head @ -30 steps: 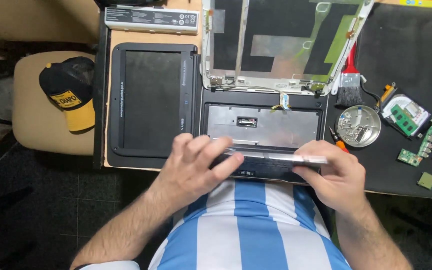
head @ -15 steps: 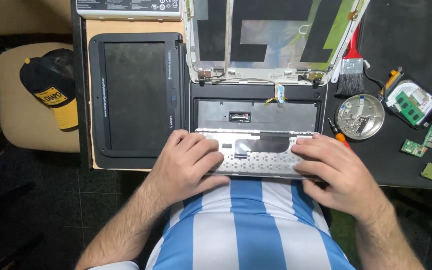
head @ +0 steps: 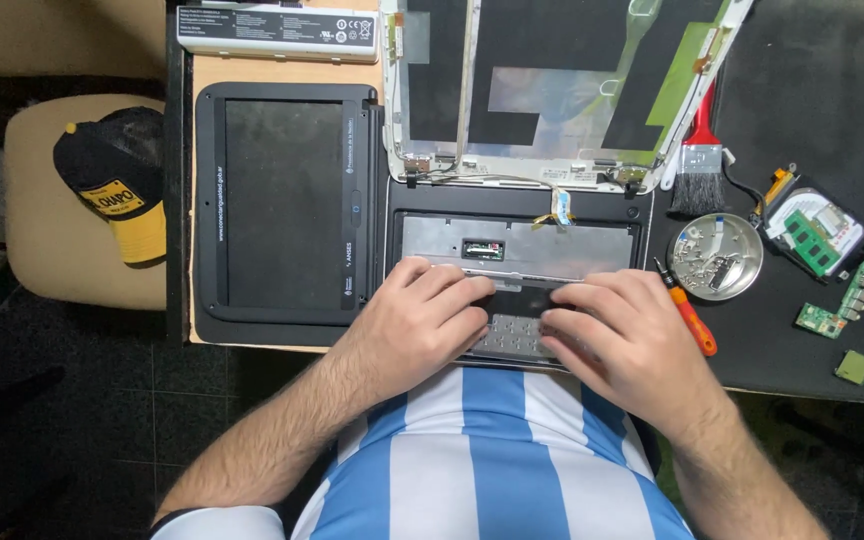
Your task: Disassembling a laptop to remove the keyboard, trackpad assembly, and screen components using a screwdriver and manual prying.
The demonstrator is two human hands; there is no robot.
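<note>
An opened laptop base [head: 517, 235] lies at the desk's front edge with its stripped lid [head: 552, 90] folded back. A flat silver keyboard panel [head: 512, 335] rests in the front half of the base. My left hand [head: 422, 315] lies on the panel's left part, fingers curled over its upper edge. My right hand [head: 622, 335] covers the right part, fingertips on the same edge. Both hands press down on the panel and hide most of it.
A black screen bezel [head: 287, 205] lies to the left, with a grey battery [head: 277, 32] behind it. On the right are a red brush [head: 700, 165], a metal dish of screws [head: 717, 255], an orange-handled screwdriver [head: 692, 320] and circuit boards [head: 857, 290]. A cap [head: 117, 185] sits on a stool.
The silver panel was held tilted up at the base's front edge; it now lies flat in the base. Both hands have shifted onto it, fingers moving up toward its rear edge.
</note>
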